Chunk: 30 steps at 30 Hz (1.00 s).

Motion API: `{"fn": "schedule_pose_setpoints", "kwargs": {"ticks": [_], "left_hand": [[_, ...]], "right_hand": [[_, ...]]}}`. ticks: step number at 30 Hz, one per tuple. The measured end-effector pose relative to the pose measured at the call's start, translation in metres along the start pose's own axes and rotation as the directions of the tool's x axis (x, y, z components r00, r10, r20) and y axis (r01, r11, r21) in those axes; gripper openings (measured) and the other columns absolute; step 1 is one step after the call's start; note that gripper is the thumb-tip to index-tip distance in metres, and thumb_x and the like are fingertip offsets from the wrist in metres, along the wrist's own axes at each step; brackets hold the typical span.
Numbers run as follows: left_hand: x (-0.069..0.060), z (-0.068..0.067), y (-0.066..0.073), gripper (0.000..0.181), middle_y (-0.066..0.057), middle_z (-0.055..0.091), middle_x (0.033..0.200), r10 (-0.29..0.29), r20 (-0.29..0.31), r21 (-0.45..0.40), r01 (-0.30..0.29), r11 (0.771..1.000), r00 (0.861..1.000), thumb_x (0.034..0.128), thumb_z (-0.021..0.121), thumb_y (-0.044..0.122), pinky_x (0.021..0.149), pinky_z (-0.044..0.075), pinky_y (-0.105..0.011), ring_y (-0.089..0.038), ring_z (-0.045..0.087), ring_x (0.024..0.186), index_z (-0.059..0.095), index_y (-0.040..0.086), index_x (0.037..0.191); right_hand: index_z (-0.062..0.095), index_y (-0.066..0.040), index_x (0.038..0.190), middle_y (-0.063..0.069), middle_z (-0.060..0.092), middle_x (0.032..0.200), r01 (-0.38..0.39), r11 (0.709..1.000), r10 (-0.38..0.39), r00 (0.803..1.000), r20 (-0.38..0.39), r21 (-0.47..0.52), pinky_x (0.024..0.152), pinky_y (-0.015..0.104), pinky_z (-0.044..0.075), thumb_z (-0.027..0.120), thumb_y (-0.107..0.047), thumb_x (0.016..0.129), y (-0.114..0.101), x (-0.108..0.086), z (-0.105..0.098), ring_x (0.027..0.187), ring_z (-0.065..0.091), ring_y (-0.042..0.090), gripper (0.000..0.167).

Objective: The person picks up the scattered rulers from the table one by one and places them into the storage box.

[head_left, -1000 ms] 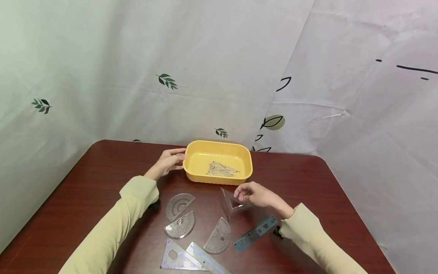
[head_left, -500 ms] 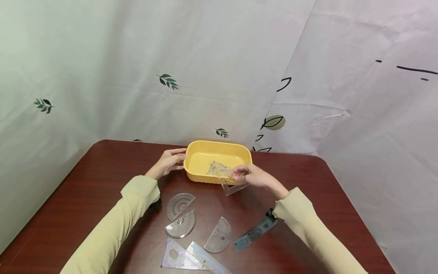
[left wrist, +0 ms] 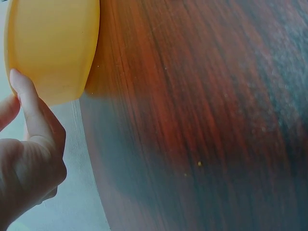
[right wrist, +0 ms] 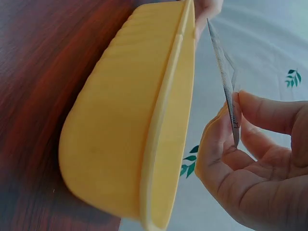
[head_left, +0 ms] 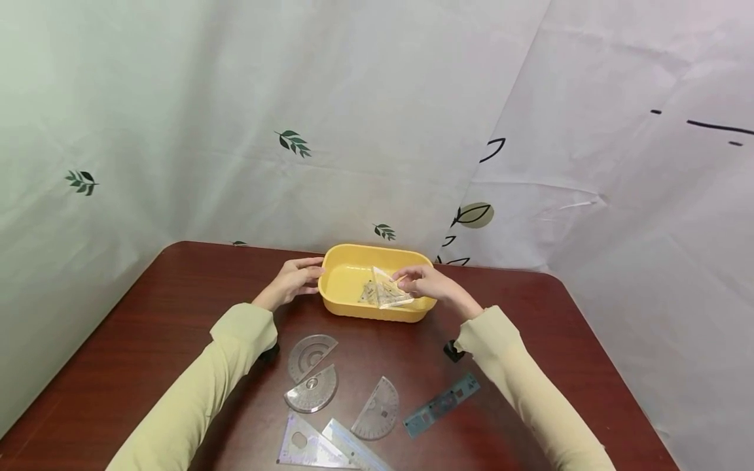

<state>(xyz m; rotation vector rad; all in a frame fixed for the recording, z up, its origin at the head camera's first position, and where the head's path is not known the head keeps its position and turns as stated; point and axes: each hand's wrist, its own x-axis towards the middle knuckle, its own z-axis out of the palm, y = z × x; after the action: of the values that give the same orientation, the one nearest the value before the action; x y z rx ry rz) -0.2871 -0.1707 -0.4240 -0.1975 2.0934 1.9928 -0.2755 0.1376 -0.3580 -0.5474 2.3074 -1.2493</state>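
Note:
My right hand point(head_left: 427, 282) pinches a clear set square point(head_left: 390, 292) between thumb and fingers, over the right part of a yellow plastic basin point(head_left: 347, 306). In the right wrist view the set square point(right wrist: 225, 79) is seen nearly edge-on, above the basin's rim point(right wrist: 161, 115). Beneath it, several clear measuring tools point(head_left: 366, 294) lie partly hidden on the basin floor. My left hand point(head_left: 291, 282) touches the basin's left end with its fingers extended. The left wrist view has fingertips of that hand point(left wrist: 38, 144) against the basin's wall point(left wrist: 53, 53) near the rim.
Nearer on the dark red table point(head_left: 194, 294) lie two clear protractors point(head_left: 311, 356) point(head_left: 312, 389), a third protractor point(head_left: 378, 411), a blue-green ruler point(head_left: 442, 405), a purple-edged set square point(head_left: 303, 445) and a clear ruler point(head_left: 353, 445) overlapping it. A white patterned cloth point(head_left: 383, 131) hangs behind.
My right hand has carried the set square from the table in front of the basin up over the rim to above its inside. My left hand has stayed at the basin's left end.

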Motion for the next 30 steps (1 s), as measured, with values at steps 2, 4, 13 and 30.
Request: {"fn": "schedule_pose_setpoints", "kwargs": {"ticks": [2,4,13,30], "left_hand": [[0.000,0.000,0.000,0.051,-0.019,0.062,0.127,-0.001,-0.002,0.000,0.001,1.000,1.000,0.0951,0.060,0.014,0.065,0.058,-0.022,-0.009,0.068,0.083,0.046,0.008,0.143],[0.000,0.000,-0.001,0.051,-0.019,0.061,0.127,-0.002,-0.003,0.002,0.002,1.000,1.000,0.0950,0.060,0.014,0.065,0.058,-0.022,-0.009,0.068,0.083,0.045,0.008,0.144],[-0.001,0.001,0.001,0.052,-0.017,0.064,0.123,0.002,-0.007,-0.001,-0.002,1.000,1.000,0.0951,0.059,0.013,0.063,0.058,-0.021,-0.009,0.067,0.082,0.044,0.008,0.144],[-0.002,0.002,0.000,0.053,-0.021,0.053,0.134,0.013,0.018,-0.005,-0.013,1.000,1.000,0.0967,0.057,0.013,0.063,0.057,-0.020,-0.006,0.066,0.081,0.040,0.007,0.147]], "right_hand": [[0.056,0.011,0.121,0.001,0.053,0.080,-0.016,1.000,0.016,1.000,-0.019,0.011,0.060,0.021,0.040,0.052,-0.002,0.096,-0.001,0.005,0.001,0.064,0.045,0.008,0.029],[0.057,0.011,0.121,0.002,0.055,0.082,-0.028,1.000,0.028,0.999,-0.040,0.009,0.062,0.021,0.042,0.053,-0.002,0.095,-0.001,0.010,0.003,0.065,0.047,0.008,0.029],[0.063,0.008,0.114,0.004,0.059,0.077,-0.080,0.996,0.071,0.985,-0.159,-0.047,0.060,0.024,0.050,0.059,-0.001,0.093,0.015,0.034,0.018,0.061,0.052,0.010,0.023],[0.069,0.004,0.097,0.008,0.065,0.079,-0.169,0.972,0.122,0.957,-0.262,-0.165,0.055,0.017,0.046,0.072,-0.003,0.084,0.040,0.047,0.032,0.063,0.054,0.010,0.016]]}}
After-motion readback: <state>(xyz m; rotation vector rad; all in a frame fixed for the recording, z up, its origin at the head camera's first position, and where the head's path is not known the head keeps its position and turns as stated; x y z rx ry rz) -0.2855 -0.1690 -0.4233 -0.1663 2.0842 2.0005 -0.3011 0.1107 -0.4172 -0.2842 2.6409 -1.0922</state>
